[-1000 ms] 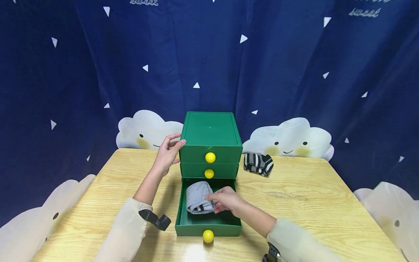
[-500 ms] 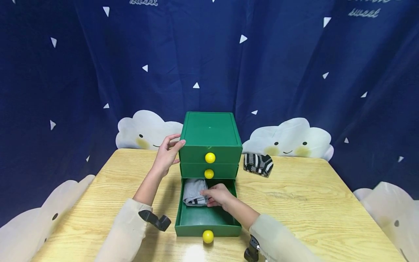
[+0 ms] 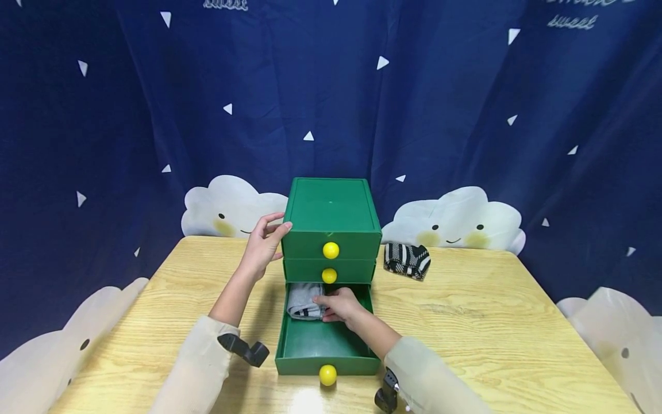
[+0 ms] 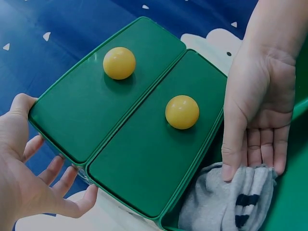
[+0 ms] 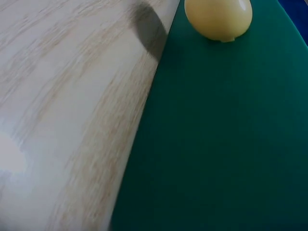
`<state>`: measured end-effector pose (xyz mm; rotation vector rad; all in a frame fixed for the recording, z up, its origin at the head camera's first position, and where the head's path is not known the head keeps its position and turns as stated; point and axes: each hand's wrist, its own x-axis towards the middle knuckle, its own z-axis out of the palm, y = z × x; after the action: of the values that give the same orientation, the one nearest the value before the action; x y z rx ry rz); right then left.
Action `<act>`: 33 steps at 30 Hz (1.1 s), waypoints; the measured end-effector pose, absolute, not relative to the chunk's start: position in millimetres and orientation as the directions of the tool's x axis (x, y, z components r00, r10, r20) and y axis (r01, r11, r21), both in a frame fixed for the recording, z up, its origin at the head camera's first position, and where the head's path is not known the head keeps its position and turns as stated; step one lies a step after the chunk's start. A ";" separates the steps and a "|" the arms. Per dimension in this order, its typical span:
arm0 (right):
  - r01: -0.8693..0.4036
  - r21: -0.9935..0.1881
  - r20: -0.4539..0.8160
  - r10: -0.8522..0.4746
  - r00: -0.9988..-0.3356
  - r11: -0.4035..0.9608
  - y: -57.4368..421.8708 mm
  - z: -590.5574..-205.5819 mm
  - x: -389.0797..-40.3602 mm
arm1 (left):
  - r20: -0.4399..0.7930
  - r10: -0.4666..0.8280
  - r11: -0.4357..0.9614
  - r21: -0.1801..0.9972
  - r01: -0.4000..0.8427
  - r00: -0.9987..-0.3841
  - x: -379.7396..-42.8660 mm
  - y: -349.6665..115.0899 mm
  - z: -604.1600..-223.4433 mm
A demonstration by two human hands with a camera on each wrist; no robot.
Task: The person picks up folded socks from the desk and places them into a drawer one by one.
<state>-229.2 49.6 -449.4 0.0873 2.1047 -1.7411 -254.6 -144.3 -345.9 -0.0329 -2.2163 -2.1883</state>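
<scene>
A green cabinet (image 3: 333,206) with yellow ball knobs stands on the wooden table. Its bottom drawer (image 3: 305,365) is pulled out, while the upper two are closed. In that drawer, at the back left, lies a folded grey pair of socks (image 3: 304,300) with black stripes. My right hand (image 3: 345,306) reaches into the drawer and pinches the socks' right edge, thumb on top. The left wrist view shows this grip on the grey fabric (image 4: 211,202). My left hand (image 3: 261,244) rests against the cabinet's left side, fingers spread, thumb at the upper front corner.
A folded black-and-white patterned pair of socks (image 3: 407,260) lies on the table (image 3: 465,322) right of the cabinet. Behind stands a blue curtain (image 3: 331,103) with clouds. The right wrist view shows only the drawer front, its knob (image 5: 219,17) and table.
My right hand has pushed the grey socks backward and slightly left, deeper into the bottom drawer, partly beneath the drawer above. My left hand has kept its place on the cabinet.
</scene>
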 end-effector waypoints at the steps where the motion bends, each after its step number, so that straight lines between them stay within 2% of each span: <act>1: 0.300 -0.929 -0.344 -0.203 -0.917 0.218 49.6 -449.8 -229.2 | 0.034 -0.003 0.013 0.999 0.034 -0.999 -254.6 -144.1 -346.2; 11: 0.250 -0.930 -0.311 -0.214 -0.926 0.268 57.5 -437.8 -221.7 | 0.044 -0.009 0.021 0.999 0.043 -0.999 -255.5 -144.6 -347.3; 23: 0.219 -0.944 -0.292 -0.314 -0.903 0.248 104.8 -386.1 -197.9 | 0.055 -0.005 0.036 0.998 0.055 -0.998 -254.5 -144.9 -346.7; 27: 0.195 -0.946 -0.264 -0.269 -0.926 0.259 138.8 -370.0 -204.5 | 0.055 -0.002 0.040 0.998 0.054 -0.999 -254.0 -144.6 -346.1; 33: 0.210 -0.940 -0.240 -0.086 -0.967 0.267 198.1 -362.0 -230.5 | 0.054 -0.003 0.040 0.998 0.054 -0.999 -253.9 -144.7 -346.9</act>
<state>-230.5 198.1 -362.0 0.1147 2.2950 -1.7624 -253.9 -144.7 -346.9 -0.0539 -2.2353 -2.1477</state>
